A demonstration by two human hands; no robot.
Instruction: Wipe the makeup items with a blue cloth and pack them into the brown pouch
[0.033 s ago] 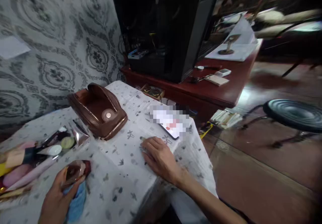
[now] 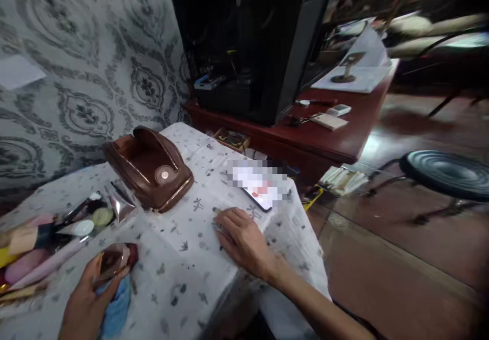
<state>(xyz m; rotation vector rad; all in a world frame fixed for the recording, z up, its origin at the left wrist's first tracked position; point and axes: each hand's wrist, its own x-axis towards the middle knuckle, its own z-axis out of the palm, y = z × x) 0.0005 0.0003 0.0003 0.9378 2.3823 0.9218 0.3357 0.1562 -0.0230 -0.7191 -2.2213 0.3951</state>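
My left hand (image 2: 87,294), low on the left, is closed round a small glassy bottle (image 2: 113,261) with a dark red end. A crumpled blue cloth (image 2: 116,307) lies against its fingers. My right hand (image 2: 244,240) rests on the patterned white tablecloth (image 2: 168,258), fingers stretched forward and holding nothing I can see. Just beyond it lies a phone (image 2: 256,184), its lit screen partly blurred out. An unzipped brown leather bag (image 2: 168,187) sits near the wall. Makeup tubes and brushes (image 2: 57,243) are heaped at the left, beside a silver pouch (image 2: 121,205).
Behind the table stands a red-brown cabinet (image 2: 324,138) carrying a large black screen (image 2: 244,39) and several small items. On the tiled floor at the right are a dark round stool (image 2: 451,174) and a stack of papers (image 2: 344,179).
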